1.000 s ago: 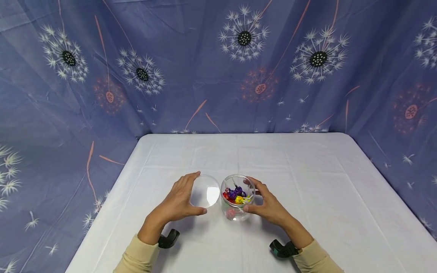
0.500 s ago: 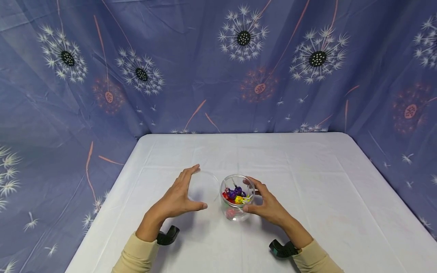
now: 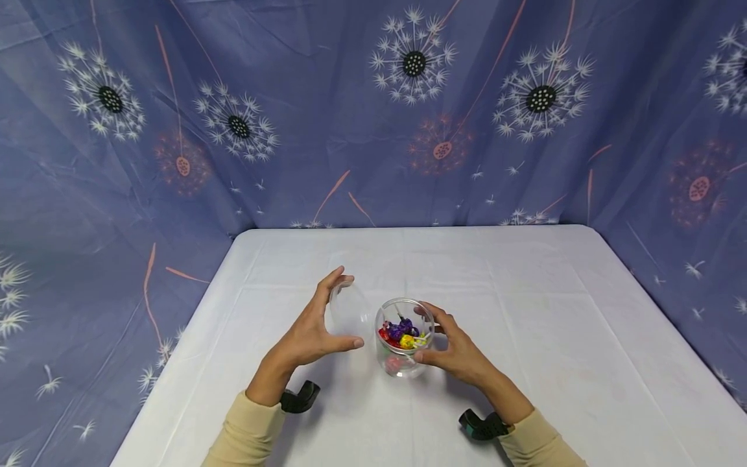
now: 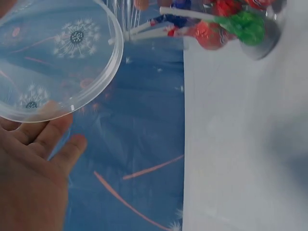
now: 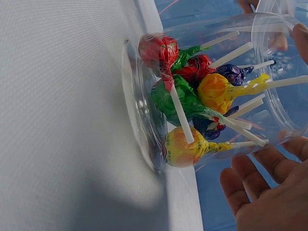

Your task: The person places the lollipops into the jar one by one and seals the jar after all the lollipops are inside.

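My left hand (image 3: 309, 334) holds a round clear lid (image 3: 350, 312) by its edge, thumb and fingers spread wide across it. The lid is tilted, apart from and just left of a clear jar (image 3: 390, 360) standing upright on the table. My right hand (image 3: 461, 350) grips the jar's right side near its uncovered rim. Inside lie several wrapped lollipops; the right wrist view shows a green one (image 5: 175, 99), a red one (image 5: 158, 49) and a yellow one (image 5: 180, 148), with white sticks pointing mostly toward the mouth. In the left wrist view the lid (image 4: 113, 72) shows its raised rim.
A white cloth (image 3: 525, 292) covers the table. Behind and beside it hangs a blue curtain (image 3: 327, 117) with dandelion prints. A black wrist mount sits at each wrist, the left one (image 3: 300, 397) and the right one (image 3: 483, 425).
My left hand has raised the lid a little and tipped it from facing upward to a steeper slant, close to the jar. The right hand and jar have stayed in place.
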The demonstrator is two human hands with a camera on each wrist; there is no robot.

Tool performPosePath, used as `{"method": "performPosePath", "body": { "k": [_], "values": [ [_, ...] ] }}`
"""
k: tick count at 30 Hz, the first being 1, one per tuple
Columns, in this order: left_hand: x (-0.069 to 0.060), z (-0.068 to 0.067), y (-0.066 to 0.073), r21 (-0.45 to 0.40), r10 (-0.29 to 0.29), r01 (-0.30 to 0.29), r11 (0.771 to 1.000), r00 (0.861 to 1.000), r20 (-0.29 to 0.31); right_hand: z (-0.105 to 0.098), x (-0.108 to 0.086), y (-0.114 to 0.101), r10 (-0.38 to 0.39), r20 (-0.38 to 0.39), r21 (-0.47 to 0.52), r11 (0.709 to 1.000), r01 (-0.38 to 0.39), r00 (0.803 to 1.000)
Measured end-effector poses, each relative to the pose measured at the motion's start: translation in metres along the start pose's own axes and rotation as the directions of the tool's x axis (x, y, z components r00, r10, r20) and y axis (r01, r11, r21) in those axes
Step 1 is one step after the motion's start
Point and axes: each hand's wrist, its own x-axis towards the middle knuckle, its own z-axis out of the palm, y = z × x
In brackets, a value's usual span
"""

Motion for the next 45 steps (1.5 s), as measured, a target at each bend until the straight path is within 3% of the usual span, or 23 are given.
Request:
{"method": "performPosePath", "body": {
  "k": [5,8,13,21,36,45],
  "values": [
    [0.011,0.008,0.006,-0.044,0.068,-0.067,0.997,0.997,0.022,0.0,0.0,0.001,-0.021,-0.002,0.0,1.0,0.021,1.0],
    [0.017,0.011,0.018,-0.074,0.115,-0.111,0.991,0.992,0.044,0.001,0.0,0.001,-0.037,-0.002,0.004,0.999,0.037,0.999],
    [0.028,0.023,0.018,-0.085,0.183,-0.177,0.981,0.981,0.069,0.001,0.0,-0.001,-0.037,0.001,0.006,0.999,0.037,0.999],
    [0.036,0.042,0.014,-0.019,0.152,-0.151,0.988,0.98,0.13,0.0,0.0,-0.003,-0.004,0.01,0.013,1.0,0.004,1.0],
    [0.04,0.061,0.009,0.115,0.212,-0.23,0.966,0.965,0.155,-0.001,-0.001,-0.002,-0.011,0.011,0.025,1.0,0.01,1.0],
    [0.032,0.054,0.006,0.112,0.151,-0.161,0.981,0.984,0.092,0.0,-0.001,-0.002,0.018,-0.005,0.02,1.0,-0.018,1.0]
  ]
}}
